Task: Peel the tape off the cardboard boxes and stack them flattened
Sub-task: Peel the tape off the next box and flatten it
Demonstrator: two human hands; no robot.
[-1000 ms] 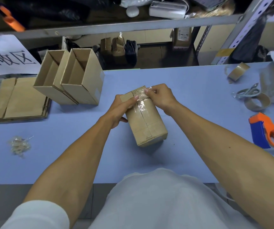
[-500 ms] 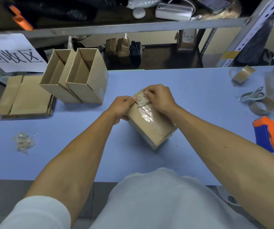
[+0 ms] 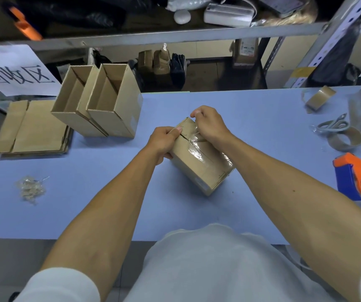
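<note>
A taped cardboard box point(image 3: 203, 164) lies tilted in the middle of the blue table point(image 3: 262, 118). Clear tape point(image 3: 193, 149) runs along its top seam. My left hand point(image 3: 164, 142) grips the box's near-left top edge, thumb pressed by the seam. My right hand point(image 3: 210, 125) pinches the loose tape end at the box's far corner. Two open boxes point(image 3: 101, 101) stand side by side at the back left. A stack of flattened boxes point(image 3: 33, 127) lies left of them.
A crumpled wad of peeled tape point(image 3: 30, 189) lies at the front left. At the right are an orange and blue tape dispenser point(image 3: 358, 177), a tape roll point(image 3: 345, 139), scissors point(image 3: 333, 124) and a brown tape piece point(image 3: 320, 98). A metal shelf point(image 3: 175, 35) runs behind the table.
The box has been turned and tilted so its near end swings right. My right hand has lifted the tape end further off the far corner; the seam there now shows bare.
</note>
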